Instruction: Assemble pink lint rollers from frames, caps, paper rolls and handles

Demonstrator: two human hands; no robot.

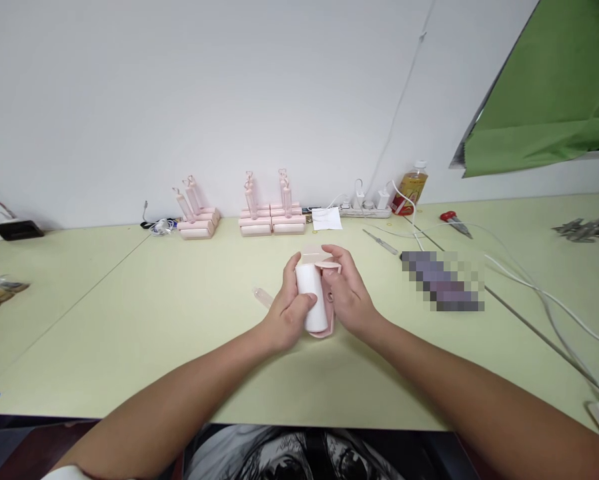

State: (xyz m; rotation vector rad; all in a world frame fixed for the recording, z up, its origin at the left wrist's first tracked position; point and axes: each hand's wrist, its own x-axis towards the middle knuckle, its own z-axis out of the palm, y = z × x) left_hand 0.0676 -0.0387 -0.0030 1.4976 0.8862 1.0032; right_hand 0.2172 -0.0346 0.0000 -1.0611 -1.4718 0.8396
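Observation:
A white lint roller roll (310, 293) is tilted between my two hands, above the middle of the table. My left hand (292, 310) grips it, thumb across its front and fingers behind its left side. Beside the roll is a pink plastic case (329, 319), and my right hand (349, 293) is closed around its right side, near a raised pink flap (328, 265). A clear pink piece (312, 253) shows beyond the roll. Left of my left hand lies a translucent pink handle (262, 297), partly hidden by the hand.
Along the wall stand several pink lint rollers (272, 225) with upright handles. Behind are a white paper (327, 219), a power strip (367, 213) and a bottle (412, 189). A screwdriver (380, 242), red-handled pliers (455, 223), a blurred-out object (442, 280) and white cables (534, 283) lie to the right.

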